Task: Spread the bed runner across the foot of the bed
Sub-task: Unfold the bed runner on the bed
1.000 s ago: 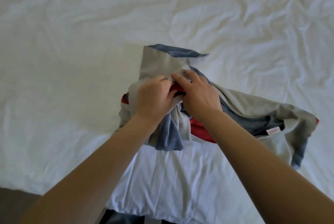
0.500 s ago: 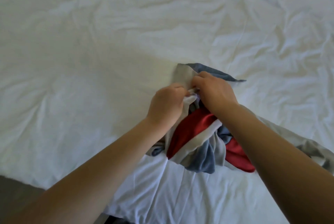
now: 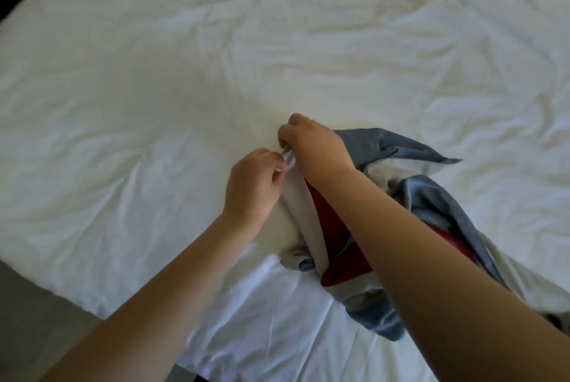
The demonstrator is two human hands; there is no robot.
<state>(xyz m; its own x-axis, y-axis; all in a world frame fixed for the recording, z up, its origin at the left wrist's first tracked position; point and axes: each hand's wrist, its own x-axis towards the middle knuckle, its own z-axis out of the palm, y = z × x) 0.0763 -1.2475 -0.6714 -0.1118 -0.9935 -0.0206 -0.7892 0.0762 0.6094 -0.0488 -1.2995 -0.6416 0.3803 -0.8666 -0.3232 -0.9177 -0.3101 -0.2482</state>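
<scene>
The bed runner, a cloth of grey, blue and red panels, lies bunched and twisted on the white bed near its foot edge. My left hand pinches the runner's pale grey edge with curled fingers. My right hand grips the same edge just beyond it, knuckles up. The two hands almost touch. My right forearm hides the runner's middle, and its far end trails off to the lower right.
Wrinkled white bedding covers nearly the whole view. The bed's corner and a strip of grey floor show at the lower left. A dark spot sits at the upper left corner.
The runner has been pulled out longer, with more red and blue showing. Both hands stay together on its edge and have shifted right and up in view.
</scene>
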